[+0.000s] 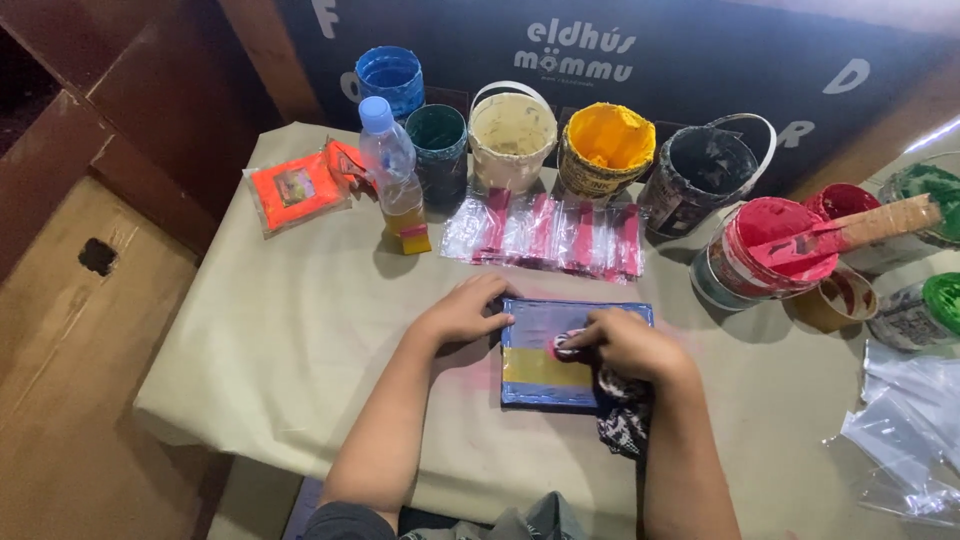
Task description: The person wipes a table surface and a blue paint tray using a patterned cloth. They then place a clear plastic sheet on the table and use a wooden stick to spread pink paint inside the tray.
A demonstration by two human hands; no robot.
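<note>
A small blue-framed screen [560, 355] at table centre is steadied by the left hand [462, 312], laid flat at its nine o'clock edge, while a patterned cloth [622, 415] (bunched) is pinched in the right hand [630, 345] upon it. Paint tubs [605, 145] are ranged at twelve o'clock, a plastic bottle [392, 170] at eleven.

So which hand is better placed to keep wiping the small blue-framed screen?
Probably the right hand: it presses the patterned rag onto the blue-framed screen, while the left hand steadies the frame's edge.
</note>
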